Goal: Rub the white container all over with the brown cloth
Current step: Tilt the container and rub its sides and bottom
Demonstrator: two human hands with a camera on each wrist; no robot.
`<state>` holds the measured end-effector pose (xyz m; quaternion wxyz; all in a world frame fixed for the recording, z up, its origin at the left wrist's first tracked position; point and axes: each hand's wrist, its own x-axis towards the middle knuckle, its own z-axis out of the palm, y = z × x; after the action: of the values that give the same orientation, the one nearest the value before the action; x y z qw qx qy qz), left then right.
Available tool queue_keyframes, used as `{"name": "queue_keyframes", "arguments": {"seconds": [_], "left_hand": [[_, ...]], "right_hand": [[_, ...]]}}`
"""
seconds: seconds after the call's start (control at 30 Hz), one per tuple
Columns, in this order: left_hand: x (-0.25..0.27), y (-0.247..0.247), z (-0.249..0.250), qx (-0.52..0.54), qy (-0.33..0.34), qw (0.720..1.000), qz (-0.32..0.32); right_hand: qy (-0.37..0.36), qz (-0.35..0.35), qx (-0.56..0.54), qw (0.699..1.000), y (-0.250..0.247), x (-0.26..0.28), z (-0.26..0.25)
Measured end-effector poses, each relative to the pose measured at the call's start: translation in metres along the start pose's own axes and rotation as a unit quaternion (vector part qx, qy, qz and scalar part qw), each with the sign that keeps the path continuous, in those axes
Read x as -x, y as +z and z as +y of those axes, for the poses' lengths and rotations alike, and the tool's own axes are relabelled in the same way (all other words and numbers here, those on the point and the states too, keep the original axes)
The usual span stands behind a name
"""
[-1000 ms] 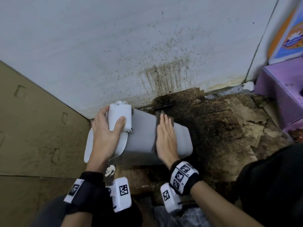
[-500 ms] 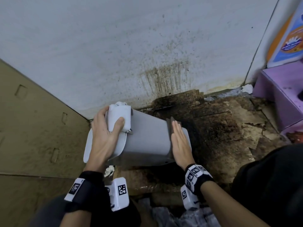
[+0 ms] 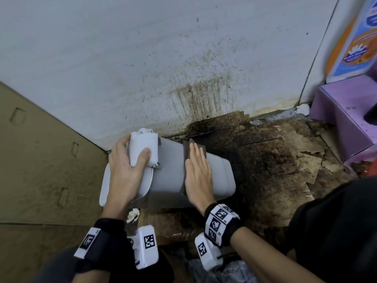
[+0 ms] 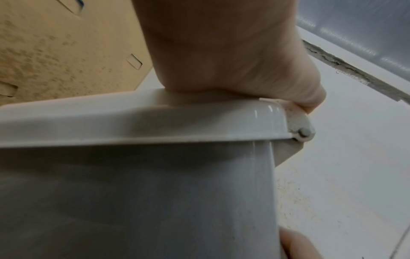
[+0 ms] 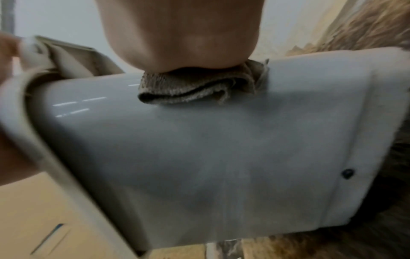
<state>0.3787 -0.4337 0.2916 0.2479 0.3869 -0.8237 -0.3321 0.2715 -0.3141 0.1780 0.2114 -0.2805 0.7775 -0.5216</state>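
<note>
white container [image 3: 169,170] lying on its side on the floor, between both hands | left hand [image 3: 124,172] grips its lid-end housing, thumb curled over | right hand [image 3: 196,172] flat, fingers straight, pressing brown cloth [image 5: 199,84] onto upper face | change: cloth slid from base end back to mid-body | judgement: top face mid-stroke; other sides likely pending

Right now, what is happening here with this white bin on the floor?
A person is wiping a white container that lies on its side on a stained floor by a spattered wall. The left hand grips its lid end to steady it. The right hand presses a folded brown cloth flat against the upper side, about midway along the body.
</note>
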Motion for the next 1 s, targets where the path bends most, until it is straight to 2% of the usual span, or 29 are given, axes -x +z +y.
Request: {"name": "queue_keyframes", "arguments": {"seconds": [0.13,0.3,0.6,0.7,0.83,1.0], "left_hand": [[0.000,-0.002,-0.003,0.003,-0.005,1.000,0.001],[-0.004,-0.005,-0.006,0.007,-0.006,1.000,0.001],[-0.003,0.000,-0.001,0.001,-0.002,1.000,-0.007],[-0.002,0.001,-0.001,0.007,-0.001,1.000,-0.007],[-0.001,0.002,0.001,0.007,0.010,1.000,-0.004],[-0.001,0.000,-0.002,0.006,0.000,1.000,-0.004]], "right_hand": [[-0.046,-0.032,0.008,0.998,0.006,0.006,-0.021],[-0.055,-0.065,0.015,0.996,0.002,0.005,-0.022],[-0.107,-0.015,0.029,0.994,-0.006,0.002,0.007],[-0.090,-0.011,0.025,0.996,-0.016,-0.004,0.035],[-0.017,-0.028,0.034,0.999,-0.032,-0.007,0.083],[0.049,-0.027,0.008,0.998,-0.027,-0.011,0.072]]}}
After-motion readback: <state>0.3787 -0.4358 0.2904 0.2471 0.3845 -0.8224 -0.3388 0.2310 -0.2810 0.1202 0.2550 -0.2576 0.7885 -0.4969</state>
